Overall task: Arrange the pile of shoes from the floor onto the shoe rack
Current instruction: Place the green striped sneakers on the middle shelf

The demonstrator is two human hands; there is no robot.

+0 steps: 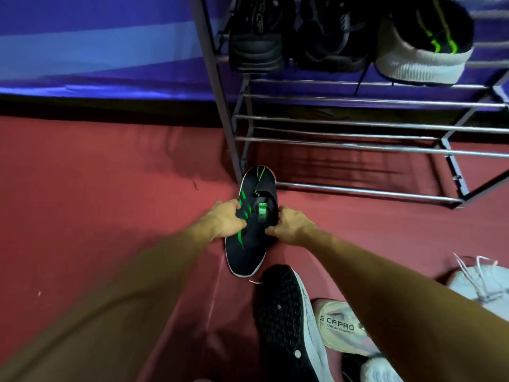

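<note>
A black sneaker with green stripes (pixel 248 244) lies on the red floor just in front of the shoe rack's left leg. My left hand (pixel 224 220) grips its left side and my right hand (pixel 292 226) grips its right side near the opening. The metal shoe rack (pixel 358 125) stands behind it. On an upper shelf sit two black shoes (pixel 256 42) (pixel 330 37) and a matching black-and-green sneaker with a white sole (pixel 424 45). The rack's lower bars hold nothing.
Near my right arm lies a pile: a shoe on its side showing a black studded sole (pixel 283 321), a pale shoe with printed insole (pixel 341 326), and white laced shoes (pixel 484 282). A purple wall (pixel 96 45) runs behind the rack.
</note>
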